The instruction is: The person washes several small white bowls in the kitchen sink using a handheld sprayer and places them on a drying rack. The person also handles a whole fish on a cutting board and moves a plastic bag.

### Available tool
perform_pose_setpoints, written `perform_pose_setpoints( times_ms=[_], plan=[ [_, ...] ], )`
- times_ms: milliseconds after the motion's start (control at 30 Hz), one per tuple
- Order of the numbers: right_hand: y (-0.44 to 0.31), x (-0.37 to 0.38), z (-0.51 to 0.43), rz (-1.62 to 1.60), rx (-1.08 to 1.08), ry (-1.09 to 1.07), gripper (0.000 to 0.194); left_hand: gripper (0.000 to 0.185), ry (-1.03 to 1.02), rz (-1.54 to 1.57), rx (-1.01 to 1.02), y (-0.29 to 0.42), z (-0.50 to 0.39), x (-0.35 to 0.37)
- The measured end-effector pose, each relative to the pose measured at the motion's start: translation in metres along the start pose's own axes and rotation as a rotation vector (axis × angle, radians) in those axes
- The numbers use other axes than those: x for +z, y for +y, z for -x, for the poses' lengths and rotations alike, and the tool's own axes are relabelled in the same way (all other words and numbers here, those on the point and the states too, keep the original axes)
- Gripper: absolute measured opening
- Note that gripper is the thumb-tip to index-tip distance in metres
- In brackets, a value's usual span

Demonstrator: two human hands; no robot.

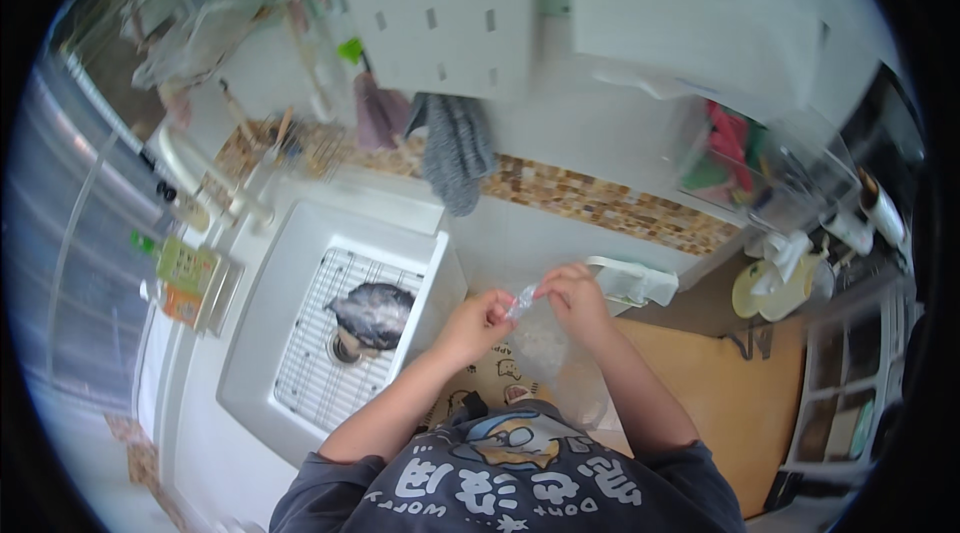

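Observation:
Both of my hands meet in front of my body, to the right of the sink, over the floor. Between them is a small piece of crumpled clear plastic (523, 302). The fingertips of my left hand (481, 320) pinch its lower left end. At the upper right end, my right hand (574, 299) grips it between thumb and fingers. What the plastic holds, if anything, is too small to tell. A dark, wet-looking item, possibly a fish (377, 314), lies on the wire rack (311, 364) in the white sink (259, 308), partly over the drain.
A white faucet (217, 188) and a green-labelled bottle (184, 263) stand at the sink's left. A grey towel (456, 150) hangs on the wall ahead. A white bin or holder (637, 281) is just beyond my right hand. A patterned mat (499, 368) lies on the floor.

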State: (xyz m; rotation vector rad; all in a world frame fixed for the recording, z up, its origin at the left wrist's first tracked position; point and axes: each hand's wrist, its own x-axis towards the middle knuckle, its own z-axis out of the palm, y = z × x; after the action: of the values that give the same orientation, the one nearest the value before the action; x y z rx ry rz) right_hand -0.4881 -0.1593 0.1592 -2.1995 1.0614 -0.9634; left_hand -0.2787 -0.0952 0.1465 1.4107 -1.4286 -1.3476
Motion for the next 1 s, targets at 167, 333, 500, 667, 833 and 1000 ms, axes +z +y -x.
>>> perform_pose_setpoints(
  times_ms=[167, 333, 500, 667, 833, 1000],
  plan=[
    [0.014, 0.04, 0.038, -0.019, -0.076, -0.33, 0.019, 0.014, -0.033, -0.083, -0.106, -0.058, 0.057, 0.018],
    [0.021, 0.079, 0.038, -0.126, -0.214, -0.632, 0.013, 0.012, 0.116, 0.033, -0.184, -0.088, 0.103, 0.019],
    [0.0, 0.129, 0.035, -0.234, -0.279, -0.958, 0.012, 0.013, 0.386, 0.079, -0.235, -0.115, 0.162, 0.044],
    [-0.042, 0.177, 0.053, -0.321, -0.558, -1.306, 0.02, 0.016, 0.79, 0.546, -0.173, -0.128, 0.231, 0.091],
    [-0.096, 0.218, 0.091, -0.331, -0.884, -1.47, 0.017, 0.015, 1.244, 0.052, -0.433, -0.115, 0.31, 0.138],
    [-0.157, 0.243, 0.144, -0.446, -1.03, -1.569, 0.016, 0.016, 1.526, -0.048, -0.55, -0.105, 0.365, 0.179]
  ],
)
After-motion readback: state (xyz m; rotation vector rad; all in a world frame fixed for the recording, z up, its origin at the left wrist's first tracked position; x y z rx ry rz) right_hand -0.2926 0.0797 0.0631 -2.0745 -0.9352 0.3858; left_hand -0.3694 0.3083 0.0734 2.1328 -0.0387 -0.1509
